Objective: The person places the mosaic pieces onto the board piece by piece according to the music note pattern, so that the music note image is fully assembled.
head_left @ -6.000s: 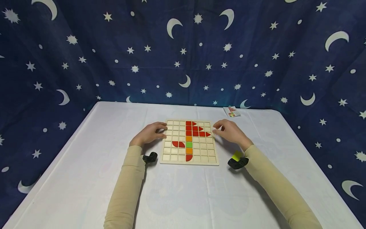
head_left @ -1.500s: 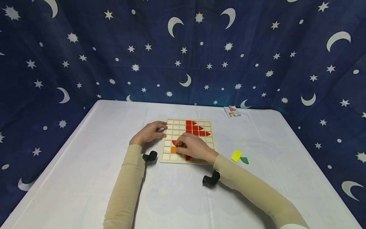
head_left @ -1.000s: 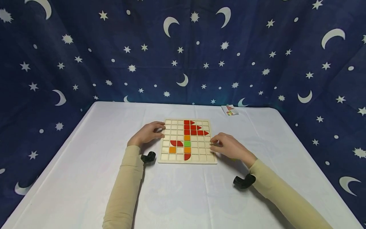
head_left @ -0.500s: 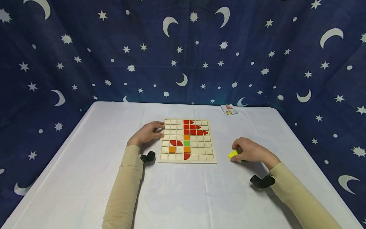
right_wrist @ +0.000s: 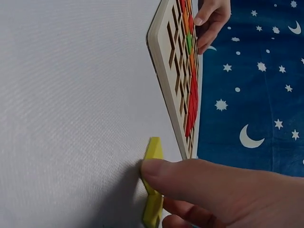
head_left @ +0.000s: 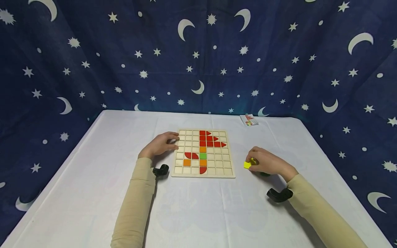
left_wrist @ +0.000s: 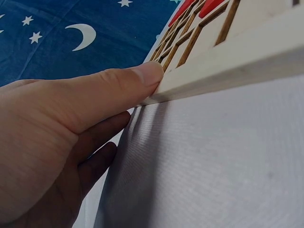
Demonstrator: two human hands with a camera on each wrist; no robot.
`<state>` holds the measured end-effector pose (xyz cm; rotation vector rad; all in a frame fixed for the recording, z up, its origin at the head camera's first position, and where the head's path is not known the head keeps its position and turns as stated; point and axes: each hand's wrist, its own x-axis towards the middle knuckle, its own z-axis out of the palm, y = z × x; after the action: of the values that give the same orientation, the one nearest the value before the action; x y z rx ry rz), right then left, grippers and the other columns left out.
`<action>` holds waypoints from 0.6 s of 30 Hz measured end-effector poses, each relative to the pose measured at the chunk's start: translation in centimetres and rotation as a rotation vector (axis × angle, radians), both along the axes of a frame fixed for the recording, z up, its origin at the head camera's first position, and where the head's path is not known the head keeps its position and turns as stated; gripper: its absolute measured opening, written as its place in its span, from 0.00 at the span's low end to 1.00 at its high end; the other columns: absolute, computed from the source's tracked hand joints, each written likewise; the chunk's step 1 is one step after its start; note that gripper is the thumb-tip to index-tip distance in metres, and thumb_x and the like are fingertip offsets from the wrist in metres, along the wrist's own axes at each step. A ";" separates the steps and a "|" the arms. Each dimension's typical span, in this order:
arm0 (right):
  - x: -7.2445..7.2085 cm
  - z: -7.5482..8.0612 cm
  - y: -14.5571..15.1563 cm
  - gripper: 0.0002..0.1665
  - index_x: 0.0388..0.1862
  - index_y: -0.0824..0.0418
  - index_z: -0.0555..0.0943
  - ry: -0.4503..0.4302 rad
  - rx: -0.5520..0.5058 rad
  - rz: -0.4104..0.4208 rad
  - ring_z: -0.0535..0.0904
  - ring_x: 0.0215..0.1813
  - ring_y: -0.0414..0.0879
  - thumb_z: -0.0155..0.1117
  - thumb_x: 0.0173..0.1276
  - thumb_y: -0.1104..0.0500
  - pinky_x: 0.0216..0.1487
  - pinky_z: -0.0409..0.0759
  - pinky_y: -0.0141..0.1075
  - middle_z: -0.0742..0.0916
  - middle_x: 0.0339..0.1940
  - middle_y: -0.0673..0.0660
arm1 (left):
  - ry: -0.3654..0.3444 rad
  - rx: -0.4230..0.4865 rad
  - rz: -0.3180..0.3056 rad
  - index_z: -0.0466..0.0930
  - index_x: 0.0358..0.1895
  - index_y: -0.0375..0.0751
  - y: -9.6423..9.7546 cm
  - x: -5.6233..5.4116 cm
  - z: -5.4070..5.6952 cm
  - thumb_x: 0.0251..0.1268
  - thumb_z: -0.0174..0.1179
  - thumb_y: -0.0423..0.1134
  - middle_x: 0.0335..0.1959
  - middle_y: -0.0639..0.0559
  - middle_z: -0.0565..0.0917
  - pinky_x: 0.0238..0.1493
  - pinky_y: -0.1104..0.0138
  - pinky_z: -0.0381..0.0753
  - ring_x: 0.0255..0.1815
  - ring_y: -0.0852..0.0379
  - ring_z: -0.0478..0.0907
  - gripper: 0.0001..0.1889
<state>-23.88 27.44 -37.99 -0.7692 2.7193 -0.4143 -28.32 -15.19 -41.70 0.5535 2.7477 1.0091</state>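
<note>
My left hand (head_left: 159, 145) rests against the left edge of a wooden grid board (head_left: 220, 168). In the left wrist view its straight thumb (left_wrist: 126, 80) touches the board's rim. My right hand (head_left: 268, 162), to the right of the board, pinches a yellow tile (head_left: 247, 165). The right wrist view shows the thumb pressed on this yellow tile (right_wrist: 154, 147), with a second yellow tile (right_wrist: 153, 209) close beside it. A dark green piece (head_left: 265, 174) lies partly hidden under the right hand. Red, orange and light green tiles sit in the board's cells, including an orange tile (head_left: 187, 162) at lower left.
A small pattern card (head_left: 249, 120) lies at the table's back edge, right of the board. The white cloth-covered table (head_left: 198, 210) ends at a dark blue star-and-moon curtain (head_left: 155, 86).
An orange tile now sits in the lower-left cell. My right hand has left the board, gone right to the yellow tiles, and now shifts slightly left holding one. My left hand stays put.
</note>
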 end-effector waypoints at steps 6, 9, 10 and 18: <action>-0.4 -0.2 -0.4 0.11 0.41 0.59 0.83 0.026 -0.007 -0.012 0.74 0.43 0.48 0.72 0.62 0.59 0.49 0.79 0.44 0.79 0.46 0.56 | 0.017 -0.011 -0.005 0.77 0.61 0.33 0.0 0.1 0.0 0.64 0.66 0.40 0.70 0.41 0.69 0.74 0.51 0.57 0.74 0.42 0.59 0.24; -0.6 -0.2 -0.6 0.12 0.43 0.60 0.83 0.016 -0.022 -0.043 0.74 0.44 0.49 0.72 0.62 0.59 0.51 0.79 0.45 0.80 0.47 0.57 | 0.018 -0.016 -0.007 0.77 0.61 0.33 0.0 0.1 0.0 0.64 0.66 0.40 0.70 0.41 0.69 0.74 0.52 0.57 0.74 0.42 0.59 0.24; -0.7 -0.2 -0.6 0.14 0.45 0.61 0.83 0.017 -0.025 -0.050 0.75 0.45 0.50 0.72 0.61 0.59 0.52 0.79 0.46 0.80 0.48 0.58 | 0.015 -0.016 -0.004 0.77 0.62 0.33 0.0 0.0 0.0 0.64 0.66 0.40 0.70 0.41 0.69 0.74 0.52 0.57 0.74 0.42 0.59 0.25; -0.8 -0.6 -0.4 0.18 0.47 0.63 0.84 0.032 -0.019 -0.058 0.74 0.45 0.50 0.74 0.60 0.57 0.51 0.78 0.48 0.81 0.46 0.58 | 0.002 -0.016 0.006 0.77 0.62 0.34 0.0 0.1 0.1 0.64 0.66 0.40 0.70 0.42 0.69 0.75 0.52 0.57 0.74 0.43 0.59 0.25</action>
<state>-24.65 27.01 -38.57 -0.7090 2.7769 -0.4457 -28.21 -15.15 -41.57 0.5441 2.7581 0.9882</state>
